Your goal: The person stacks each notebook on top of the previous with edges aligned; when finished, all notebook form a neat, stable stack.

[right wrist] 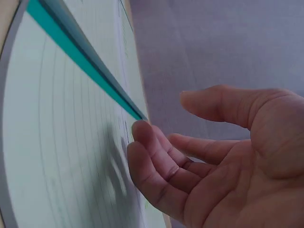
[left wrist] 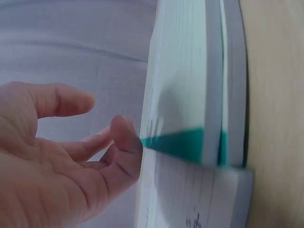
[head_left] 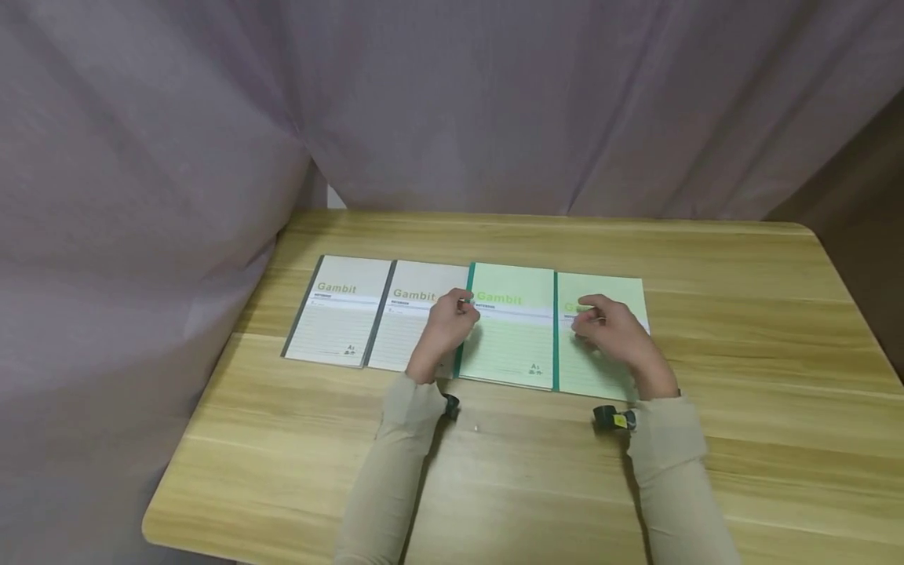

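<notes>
Two white Gambit notebooks with grey spines, a far-left notebook [head_left: 337, 322] and its neighbour [head_left: 395, 333], lie in a row with two pale green, teal-spined ones, a middle notebook [head_left: 515, 341] and a right-end notebook [head_left: 589, 365]. Over the seam between white and green hovers my left hand [head_left: 445, 323], its fingers loosely bent around nothing. My right hand [head_left: 621, 333] is above the right-end green notebook, also relaxed and holding nothing. The left wrist view shows the green notebook [left wrist: 183, 90] as two stacked layers. Both hands partly cover the covers beneath them.
The notebooks lie on a wood-grain table [head_left: 523, 486] with rounded corners. A greyish-purple curtain [head_left: 466, 110] hangs behind the table and along its left side. Dark wrist cameras, including the right one [head_left: 613, 418], sit at both sleeve cuffs.
</notes>
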Tool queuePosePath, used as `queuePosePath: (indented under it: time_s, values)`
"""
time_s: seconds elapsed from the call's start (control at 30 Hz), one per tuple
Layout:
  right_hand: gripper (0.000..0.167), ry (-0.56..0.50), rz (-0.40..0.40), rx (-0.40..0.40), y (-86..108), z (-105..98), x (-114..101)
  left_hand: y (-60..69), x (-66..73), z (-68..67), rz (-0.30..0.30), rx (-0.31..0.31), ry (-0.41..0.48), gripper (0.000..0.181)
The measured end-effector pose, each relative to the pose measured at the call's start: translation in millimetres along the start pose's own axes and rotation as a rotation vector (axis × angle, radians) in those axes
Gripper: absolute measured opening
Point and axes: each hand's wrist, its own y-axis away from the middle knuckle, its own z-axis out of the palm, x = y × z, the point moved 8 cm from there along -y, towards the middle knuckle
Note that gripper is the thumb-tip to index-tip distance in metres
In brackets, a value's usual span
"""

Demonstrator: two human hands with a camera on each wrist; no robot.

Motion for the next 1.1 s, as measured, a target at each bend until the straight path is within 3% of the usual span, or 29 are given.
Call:
queuePosePath:
  time_s: [0.23, 0.57, 0.8, 1.1]
  values:
    - [0.05, -0.034, 0.027, 0.044, 10.1, -19, 12, -0.3, 5.2, 17.0, 0.02, -0.037, 0.012, 0.044]
    - [0.052, -0.007, 0.018, 0.058, 22.8, -45, 28, -3.8, 18.8, 51.3, 0.041, -0.102, 0.027, 0.043]
    - [0.055, -0.019, 0.056, 0.088, 28.9, -53, 38, -2.8, 24.3, 68.8, 0.017, -0.153, 0.053, 0.045]
    - [0.056, -0.022, 0.122, 0.127, 34.0, -64, 44, -2.9, 40.1, 94.4, 0.086, -0.244, 0.063, 0.048]
